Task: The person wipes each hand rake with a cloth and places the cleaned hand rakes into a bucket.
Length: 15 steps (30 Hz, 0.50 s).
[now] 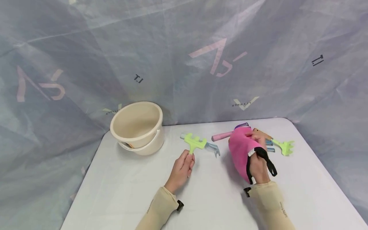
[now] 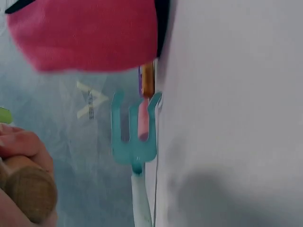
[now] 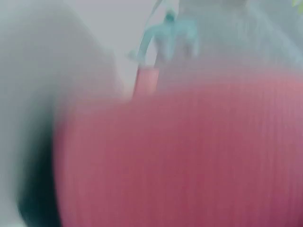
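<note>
My left hand (image 1: 180, 169) grips a small light-green rake (image 1: 195, 142) by its handle, the teeth pointing away from me. In the left wrist view the round end of its wooden handle (image 2: 32, 195) sticks out of the fist. Behind the rake on the table lies a blue hand fork (image 1: 213, 147) with a pale handle (image 2: 140, 201). Over at the right, my right hand (image 1: 258, 164) holds a pink cloth bag (image 1: 240, 150) with black trim and a black strap (image 1: 270, 164). The bag fills much of the right wrist view, blurred, and hides part of the tools behind it.
A cream bucket (image 1: 153, 145) stands at the back left of the white table (image 1: 212, 198). Around the bag lie a pink handle (image 1: 221, 136), a purple tool (image 1: 241, 125), an orange-brown handle (image 1: 261, 133) and another green rake (image 1: 286, 148). A grey sheet (image 1: 172, 64) hangs behind.
</note>
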{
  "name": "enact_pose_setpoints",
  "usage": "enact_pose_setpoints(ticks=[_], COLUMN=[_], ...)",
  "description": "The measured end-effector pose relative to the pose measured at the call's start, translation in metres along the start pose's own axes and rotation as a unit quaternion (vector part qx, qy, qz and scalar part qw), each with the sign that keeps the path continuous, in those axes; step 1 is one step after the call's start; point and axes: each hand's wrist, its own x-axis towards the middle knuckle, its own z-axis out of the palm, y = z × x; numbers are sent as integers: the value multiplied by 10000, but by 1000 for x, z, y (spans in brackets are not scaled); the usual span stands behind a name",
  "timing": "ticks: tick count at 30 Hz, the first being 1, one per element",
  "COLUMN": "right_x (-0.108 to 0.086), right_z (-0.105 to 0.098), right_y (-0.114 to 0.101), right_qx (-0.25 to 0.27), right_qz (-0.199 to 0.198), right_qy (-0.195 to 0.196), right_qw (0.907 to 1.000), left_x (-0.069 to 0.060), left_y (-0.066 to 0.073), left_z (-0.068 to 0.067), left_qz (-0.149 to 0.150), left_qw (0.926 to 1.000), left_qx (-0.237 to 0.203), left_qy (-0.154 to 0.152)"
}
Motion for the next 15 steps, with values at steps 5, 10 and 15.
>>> enact_pose_setpoints(ticks=[5,10,15], right_x=[-20,-37,-44], right_z=[32,57,66], right_y=[-8,-13,-16], right_qx=[574,196,57], right_qz=[1197,1293,1468], right_qy=[-1111,-1930,-1549], right_qw=[9849,9724,9769], left_x=[-4,-7,-9], left_y=[2,2,0], left_z=[10,16,23], left_qz=[137,367,555], left_qw=[9993,9984,9953], left_qx=[102,242,679], left_qy=[-319,-357,-404])
